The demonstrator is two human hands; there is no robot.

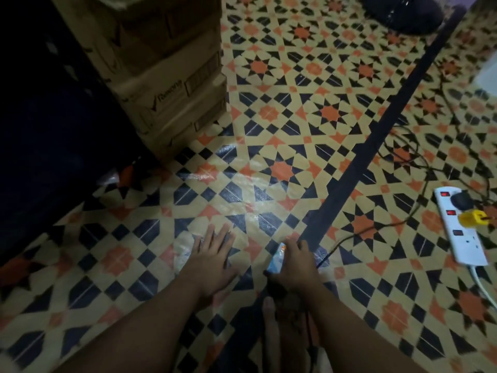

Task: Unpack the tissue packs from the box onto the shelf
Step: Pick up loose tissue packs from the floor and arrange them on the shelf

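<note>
Down on the patterned floor (269, 117), both hands are held low in front of the person. The left hand (212, 257) lies flat with its fingers straight and spread, and it presses on a piece of clear plastic wrap (183, 254) on the floor. The right hand (295, 265) has its fingers curled over a small tissue pack (278, 258), blue with some orange, and grips it. I cannot tell if the pack touches the floor. It is between the two hands, beside a dark strip (376, 125) that runs diagonally over the floor. A stack of closed cardboard boxes (166, 76) stands at the upper left, well apart from the hands. At the right lies a white power strip (468, 243) with a black plug (461, 200) and a yellow plug (473, 218) in it, and thin cables (403, 157) are near it.
</note>
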